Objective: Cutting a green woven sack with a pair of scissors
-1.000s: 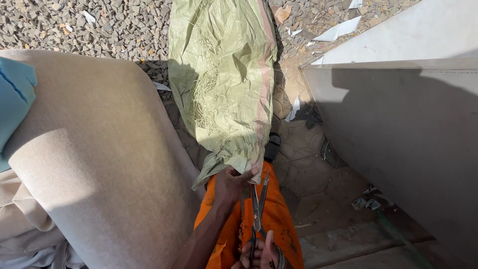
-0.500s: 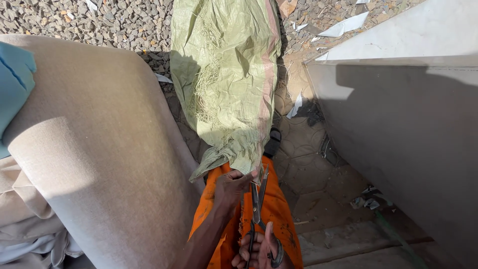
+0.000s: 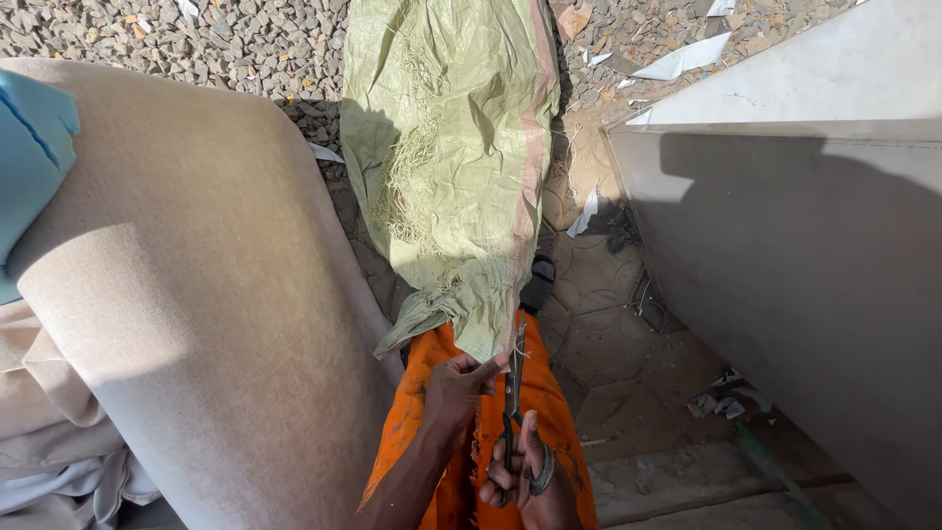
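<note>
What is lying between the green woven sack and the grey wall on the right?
In the head view, patterned paving, bare but for small scraps, lies between the green woven sack and the grey wall.

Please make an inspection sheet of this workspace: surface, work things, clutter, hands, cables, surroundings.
Surface: paved ground with gravel beyond.
Work things: green woven sack, frayed lower edge; scissors, blades at that edge.
Clutter: paper scraps on the gravel; small debris by the wall.
Hands: left hand pinches the sack edge; right hand grips the scissors.
Cables: green hose, lower right.
Surroundings: beige fabric roll on the left; grey wall on the right; orange garment below.
</note>
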